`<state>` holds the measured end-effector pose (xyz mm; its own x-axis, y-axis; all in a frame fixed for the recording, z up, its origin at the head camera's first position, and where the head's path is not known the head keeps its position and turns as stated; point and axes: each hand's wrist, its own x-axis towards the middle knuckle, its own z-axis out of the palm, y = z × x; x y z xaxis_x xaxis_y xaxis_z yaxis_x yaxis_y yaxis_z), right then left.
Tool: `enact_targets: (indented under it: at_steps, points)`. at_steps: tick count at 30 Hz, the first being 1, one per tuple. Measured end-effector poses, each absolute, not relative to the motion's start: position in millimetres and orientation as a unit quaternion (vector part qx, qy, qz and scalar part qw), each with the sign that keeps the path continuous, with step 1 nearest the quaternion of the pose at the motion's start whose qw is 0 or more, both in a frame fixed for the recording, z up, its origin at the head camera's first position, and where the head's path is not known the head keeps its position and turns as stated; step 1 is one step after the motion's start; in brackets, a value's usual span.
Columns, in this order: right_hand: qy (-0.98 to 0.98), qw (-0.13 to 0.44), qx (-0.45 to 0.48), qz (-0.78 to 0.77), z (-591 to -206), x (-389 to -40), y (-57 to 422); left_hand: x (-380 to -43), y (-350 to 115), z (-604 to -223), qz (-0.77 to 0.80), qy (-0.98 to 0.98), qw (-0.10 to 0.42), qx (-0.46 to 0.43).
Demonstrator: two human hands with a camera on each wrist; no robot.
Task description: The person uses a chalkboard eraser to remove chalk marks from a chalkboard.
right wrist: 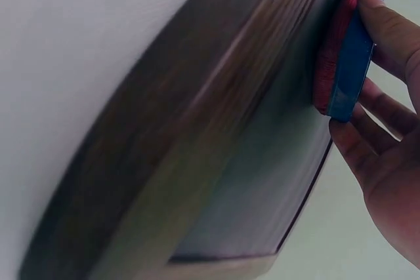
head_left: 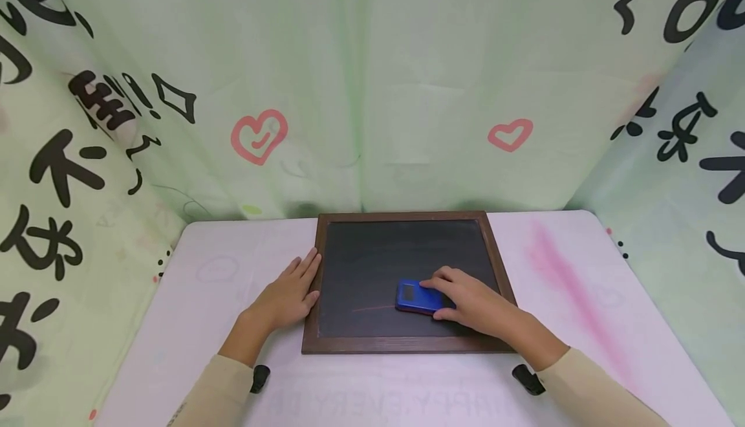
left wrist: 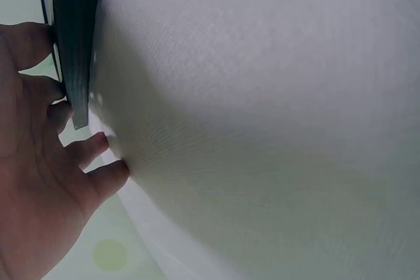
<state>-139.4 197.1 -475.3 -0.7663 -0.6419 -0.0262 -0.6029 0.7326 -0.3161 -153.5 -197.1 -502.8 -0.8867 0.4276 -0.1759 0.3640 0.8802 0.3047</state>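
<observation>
A small blackboard (head_left: 375,255) with a brown wooden frame lies on the table. My right hand (head_left: 476,301) grips a blue chalkboard eraser (head_left: 409,296) between thumb and fingers, over the lower right half of the black surface. From the right wrist view, the eraser (right wrist: 352,63) shows a red pad on its board side. A thin reddish line (head_left: 372,309) runs up to the eraser's left edge. With fingers extended, my left hand (head_left: 285,296) rests against the left side of the frame; the left wrist view shows its fingers at the frame's edge (left wrist: 73,37).
The white table (head_left: 233,252) bears a pink streak (head_left: 573,284) on the right. Green curtains (head_left: 419,90) with black writing and red hearts hang behind and at both sides. Black wrist devices (head_left: 528,380) sit by both sleeves.
</observation>
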Motion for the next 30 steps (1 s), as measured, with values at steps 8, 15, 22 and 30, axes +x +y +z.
enact_targets:
  at_steps: [8,15,22,30]
  points:
    - [0.919,0.077,-0.362,-0.135,-472,-148,167,-154,-197,-502,0.133,0.963,0.120,0.203]
    - [0.911,0.084,-0.384,-0.128,-471,-152,138,-154,-197,-501,0.132,0.963,0.123,0.200]
    - [0.902,0.091,-0.405,-0.118,-471,-156,104,-154,-198,-501,0.132,0.963,0.127,0.196]
    - [0.892,0.090,-0.433,-0.098,-470,-156,70,-155,-198,-502,0.131,0.963,0.134,0.191]
